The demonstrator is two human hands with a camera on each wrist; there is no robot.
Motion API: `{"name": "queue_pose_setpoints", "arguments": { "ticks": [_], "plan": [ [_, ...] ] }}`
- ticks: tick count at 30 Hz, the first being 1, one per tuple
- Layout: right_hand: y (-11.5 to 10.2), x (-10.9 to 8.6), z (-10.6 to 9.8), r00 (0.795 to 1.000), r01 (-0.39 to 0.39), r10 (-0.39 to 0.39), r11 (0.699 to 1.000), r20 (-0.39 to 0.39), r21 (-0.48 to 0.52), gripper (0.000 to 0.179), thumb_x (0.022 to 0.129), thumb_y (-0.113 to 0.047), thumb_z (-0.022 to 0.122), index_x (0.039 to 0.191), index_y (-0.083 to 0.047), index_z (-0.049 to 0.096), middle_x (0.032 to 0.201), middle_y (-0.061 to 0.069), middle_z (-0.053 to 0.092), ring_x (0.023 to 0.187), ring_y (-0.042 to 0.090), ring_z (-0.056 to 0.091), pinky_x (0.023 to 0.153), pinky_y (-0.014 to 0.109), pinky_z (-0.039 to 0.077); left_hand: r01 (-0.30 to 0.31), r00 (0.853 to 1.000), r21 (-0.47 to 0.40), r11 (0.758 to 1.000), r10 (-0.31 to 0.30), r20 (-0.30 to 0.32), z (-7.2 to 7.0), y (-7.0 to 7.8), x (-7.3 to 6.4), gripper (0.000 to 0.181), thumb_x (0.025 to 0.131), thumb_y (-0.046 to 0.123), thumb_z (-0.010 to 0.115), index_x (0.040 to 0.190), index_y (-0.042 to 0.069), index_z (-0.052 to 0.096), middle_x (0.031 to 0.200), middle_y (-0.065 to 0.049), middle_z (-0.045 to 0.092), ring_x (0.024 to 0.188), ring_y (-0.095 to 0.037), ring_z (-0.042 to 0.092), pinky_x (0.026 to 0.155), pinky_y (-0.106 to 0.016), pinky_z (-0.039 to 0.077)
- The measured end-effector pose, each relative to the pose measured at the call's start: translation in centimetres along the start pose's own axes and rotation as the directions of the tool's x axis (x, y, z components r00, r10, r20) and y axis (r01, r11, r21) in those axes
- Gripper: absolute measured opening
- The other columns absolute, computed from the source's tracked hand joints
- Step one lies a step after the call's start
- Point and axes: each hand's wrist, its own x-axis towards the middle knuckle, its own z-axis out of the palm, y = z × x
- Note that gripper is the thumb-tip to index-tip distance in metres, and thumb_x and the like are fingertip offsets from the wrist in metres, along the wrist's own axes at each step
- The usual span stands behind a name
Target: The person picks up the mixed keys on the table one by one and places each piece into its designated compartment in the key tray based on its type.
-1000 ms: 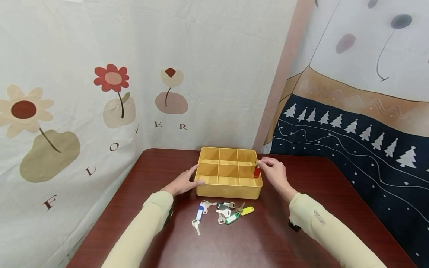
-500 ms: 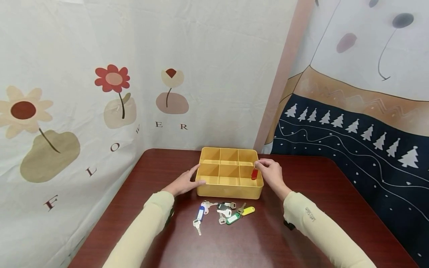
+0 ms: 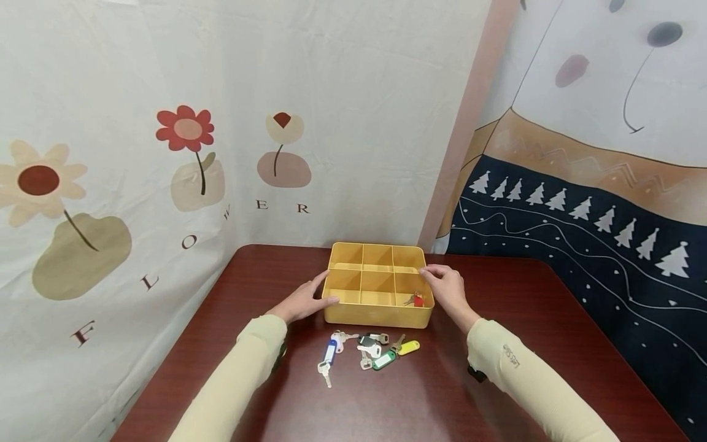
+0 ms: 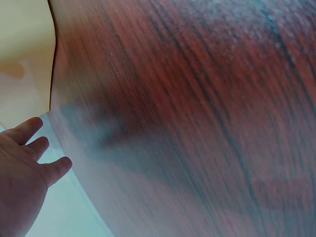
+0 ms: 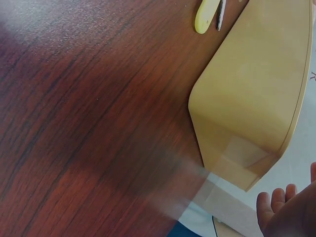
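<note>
A yellow six-compartment box (image 3: 378, 315) stands near the back of the table. My left hand (image 3: 301, 302) rests at its left side, fingers straight, with the thumb along the front left corner. A key with a red tag (image 3: 418, 301) lies in the front right compartment. Above it, my right hand (image 3: 448, 287) has its fingertips at the right rim and holds nothing. In front of the box lie several keys: one with a blue tag (image 3: 329, 353), one with a green tag (image 3: 383, 360), one with a yellow tag (image 3: 409, 348), and a black one (image 3: 366, 341).
The dark red wooden table (image 3: 353, 411) has its back edge close behind the box. A pale curtain (image 3: 353, 123) with printed flowers hangs behind and to the left. A dark blue printed cloth (image 3: 552, 245) with white trees hangs to the right.
The red-tagged key hung from my right fingers, shifted slightly left, and was let go into the front right compartment. My left hand stays at the box.
</note>
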Motion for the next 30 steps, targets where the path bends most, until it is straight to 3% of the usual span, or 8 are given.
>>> {"name": "queue_pose_setpoints", "arguments": {
  "ticks": [30],
  "plan": [
    [0.1, -2.9, -1.0, 0.995, -0.047, 0.042, 0.998, 0.091, 0.051, 0.039, 0.095, -0.035, 0.068, 0.121, -0.006, 0.071, 0.127, 0.016, 0.063, 0.116, 0.030, 0.057, 0.097, 0.045, 0.049, 0.007, 1.000, 0.001, 1.000, -0.007, -0.002, 0.1, -0.3, 0.2, 0.095, 0.089, 0.058, 0.065, 0.160, 0.016, 0.018, 0.157, -0.025, 0.028, 0.144, -0.044, 0.023, 0.113, -0.060, 0.022]
  ]
}}
